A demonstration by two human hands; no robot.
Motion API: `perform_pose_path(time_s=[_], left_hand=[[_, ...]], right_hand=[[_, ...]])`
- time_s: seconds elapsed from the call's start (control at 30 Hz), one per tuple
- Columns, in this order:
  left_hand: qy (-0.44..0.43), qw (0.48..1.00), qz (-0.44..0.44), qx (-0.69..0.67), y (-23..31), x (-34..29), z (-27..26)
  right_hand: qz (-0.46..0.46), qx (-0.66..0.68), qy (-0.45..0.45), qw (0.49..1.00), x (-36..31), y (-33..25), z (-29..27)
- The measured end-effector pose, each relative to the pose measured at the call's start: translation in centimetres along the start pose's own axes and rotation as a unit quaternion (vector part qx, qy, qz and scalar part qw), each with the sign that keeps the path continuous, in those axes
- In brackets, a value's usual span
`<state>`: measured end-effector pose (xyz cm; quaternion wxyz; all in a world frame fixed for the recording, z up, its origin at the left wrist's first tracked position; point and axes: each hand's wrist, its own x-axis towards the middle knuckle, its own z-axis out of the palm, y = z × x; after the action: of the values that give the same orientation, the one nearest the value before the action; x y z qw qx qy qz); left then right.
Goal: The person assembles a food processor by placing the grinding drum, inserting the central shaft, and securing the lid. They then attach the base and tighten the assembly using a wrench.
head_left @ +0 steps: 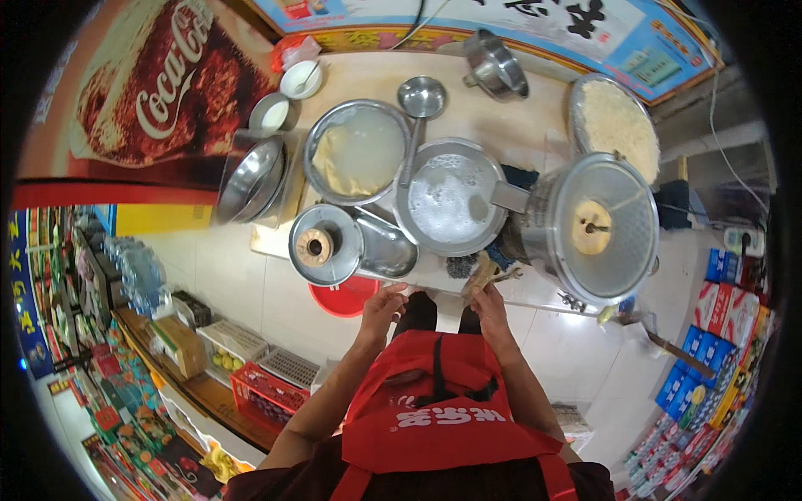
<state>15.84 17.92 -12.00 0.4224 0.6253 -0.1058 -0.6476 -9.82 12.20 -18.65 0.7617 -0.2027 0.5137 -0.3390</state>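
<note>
My right hand (pixel 489 309) is closed around a small tan, brush-like thing (pixel 479 275) at the table's near edge; its exact kind is unclear. My left hand (pixel 384 309) hovers just off the same edge with fingers partly spread, and nothing shows in it. Ahead of my hands, a metal basin (pixel 408 219) contains foamy, cloudy liquid. A dark scouring pad (pixel 461 266) lies beside it. Left of the basin are a round metal part with a brown hub (pixel 326 265) and a metal trough (pixel 388 249). A large metal machine (pixel 606 242) stands to the right.
A pot (pixel 313 179) of whitish liquid holds a yellowish cloth. Beside it rests a ladle (pixel 422 98). Farther back are a metal hopper (pixel 499 67) and a tray (pixel 578 138) of pale grains. Metal bowls (pixel 255 175) stand left. A red tub (pixel 342 301) sits below the table.
</note>
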Motion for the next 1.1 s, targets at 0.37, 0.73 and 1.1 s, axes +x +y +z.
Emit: perform_pose_path(time_s=[0.37, 0.73, 1.1], left_hand=[[0.081, 0.994, -0.029, -0.073, -1.5, -1.1, -5.2], [0.135, 0.983, -0.071, -0.105, -3.5, -1.4, -9.1], [-0.057, 0.904, 0.249, 0.344, 2.0, 4.0, -0.1]], right_hand=[[-0.118, -0.581, 0.012, 0.805, 19.2, 0.8, 1.4], [-0.178, -0.827, 0.029, 0.533, 25.6, 3.1, 1.5], [-0.097, -0.34, 0.03, 0.935, 20.0, -3.2, 4.0]])
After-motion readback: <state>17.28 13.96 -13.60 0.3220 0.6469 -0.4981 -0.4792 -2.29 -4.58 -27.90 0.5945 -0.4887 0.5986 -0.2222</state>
